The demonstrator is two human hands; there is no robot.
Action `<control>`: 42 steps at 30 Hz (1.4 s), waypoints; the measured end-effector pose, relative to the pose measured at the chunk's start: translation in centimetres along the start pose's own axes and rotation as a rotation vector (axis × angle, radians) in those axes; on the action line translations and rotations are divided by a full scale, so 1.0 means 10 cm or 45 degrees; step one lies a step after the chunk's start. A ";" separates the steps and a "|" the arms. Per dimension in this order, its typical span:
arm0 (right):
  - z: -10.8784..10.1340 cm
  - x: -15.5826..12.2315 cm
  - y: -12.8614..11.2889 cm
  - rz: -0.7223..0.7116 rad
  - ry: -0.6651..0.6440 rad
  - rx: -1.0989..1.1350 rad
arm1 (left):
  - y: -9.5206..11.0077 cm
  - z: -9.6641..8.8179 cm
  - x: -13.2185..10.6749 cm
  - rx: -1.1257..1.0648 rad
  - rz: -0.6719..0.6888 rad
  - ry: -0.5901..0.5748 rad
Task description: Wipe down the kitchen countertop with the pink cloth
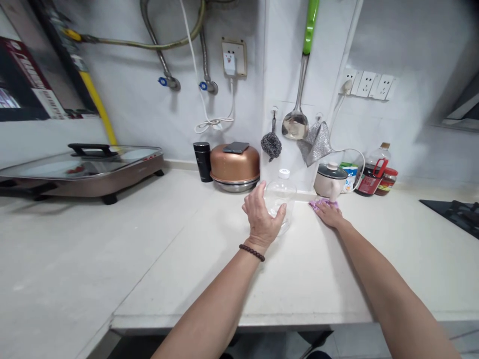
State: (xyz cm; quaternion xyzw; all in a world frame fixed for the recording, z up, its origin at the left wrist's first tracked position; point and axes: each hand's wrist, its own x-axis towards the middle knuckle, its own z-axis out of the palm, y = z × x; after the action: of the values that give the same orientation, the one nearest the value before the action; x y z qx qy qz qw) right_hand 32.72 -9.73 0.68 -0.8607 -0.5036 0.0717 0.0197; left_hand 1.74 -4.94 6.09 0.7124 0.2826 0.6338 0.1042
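Purple cloth (318, 201) lies right of centre under the flat right hand (329, 215); the left hand (262, 218) curves open beside a clear bottle (286, 191) mid-frame, touch unclear. White surface (175, 279) gives room toward the front edge (310, 319) below.

Purple cloth (319, 202); clear bottle (285, 192), white cap (284, 173); green spatula handle (310, 29).

A smooth off-white countertop (209, 279) runs below a plain white wall (247, 109), with a flat white pillar (284, 40) at the far middle. A bright yellow pipe (98, 108) slants down at far left; white rectangular sockets (365, 84) sit far right. The light looks pale.
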 end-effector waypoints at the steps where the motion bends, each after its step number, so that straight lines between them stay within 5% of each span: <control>1: 0.00 -0.03 -0.01 -0.009 -0.001 -0.005 | -0.01 0.00 0.01 0.009 -0.004 0.036; 5: 0.01 -0.30 -0.03 -0.074 -0.016 -0.023 | -0.03 -0.01 0.02 -0.050 -0.026 0.065; 9: 0.13 -1.00 0.08 -0.341 0.011 -0.003 | 0.06 -0.03 -0.03 -0.183 0.096 -0.006; 12: 0.27 -1.68 0.35 -0.590 0.038 0.099 | 0.16 -0.03 -0.08 -0.255 0.185 -0.130; 16: 0.38 -2.08 0.87 -0.525 0.022 0.195 | 0.28 0.04 -0.20 -0.372 0.135 -0.324; 18: 0.37 -1.90 1.10 -0.457 0.053 0.166 | 0.33 0.09 -0.27 -0.428 0.114 -0.407; 22: 0.26 -1.10 1.30 -0.238 0.109 0.042 | 0.39 0.14 -0.36 -0.430 0.134 -0.607; 30: 0.00 0.21 0.83 -0.136 0.065 -0.071 | 0.28 0.15 -0.35 -0.343 0.234 -0.654; 35: 0.05 0.54 0.94 -0.205 0.060 -0.080 | 0.22 0.12 -0.34 -0.305 0.243 -0.702; 42: 0.01 0.59 1.79 -0.162 0.180 -0.184 | 0.25 0.06 -0.29 -0.304 0.209 -0.735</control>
State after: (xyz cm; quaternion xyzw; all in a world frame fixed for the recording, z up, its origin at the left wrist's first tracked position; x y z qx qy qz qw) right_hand 51.07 -13.41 -1.90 -0.8292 -0.5583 -0.0270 -0.0026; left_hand 2.84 -8.39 4.79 0.8659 0.1065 0.4406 0.2112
